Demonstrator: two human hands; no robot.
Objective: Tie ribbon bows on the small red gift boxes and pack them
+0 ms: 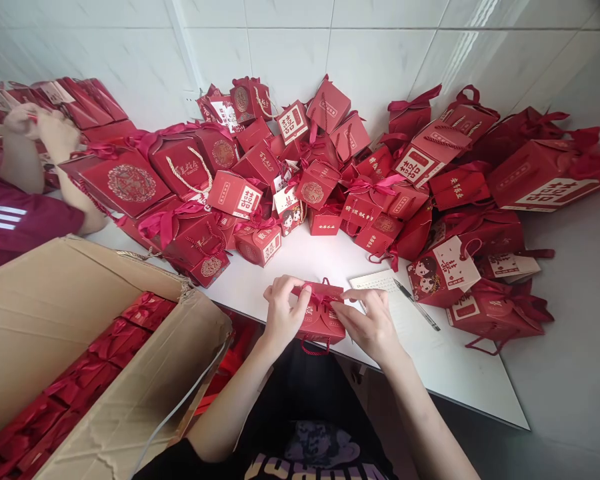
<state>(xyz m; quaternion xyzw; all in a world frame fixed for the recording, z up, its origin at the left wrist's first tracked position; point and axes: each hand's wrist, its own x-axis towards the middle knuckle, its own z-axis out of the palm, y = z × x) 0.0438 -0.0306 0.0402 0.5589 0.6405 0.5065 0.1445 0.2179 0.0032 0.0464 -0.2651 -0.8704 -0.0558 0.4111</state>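
Observation:
A small red gift box (322,321) with a ribbon bow on top sits at the near edge of the white table (460,373). My left hand (283,312) grips its left side and top, fingers curled on the ribbon. From the right, my right hand (373,327) pinches the box's top edge. A red cord loop hangs below the box.
A big heap of red gift boxes (330,173) fills the back of the table. A sheet of paper (405,320) with a pen (416,305) lies right of my hands. An open cardboard carton (105,373) with red boxes stands at left. Another person's arms (55,153) work at far left.

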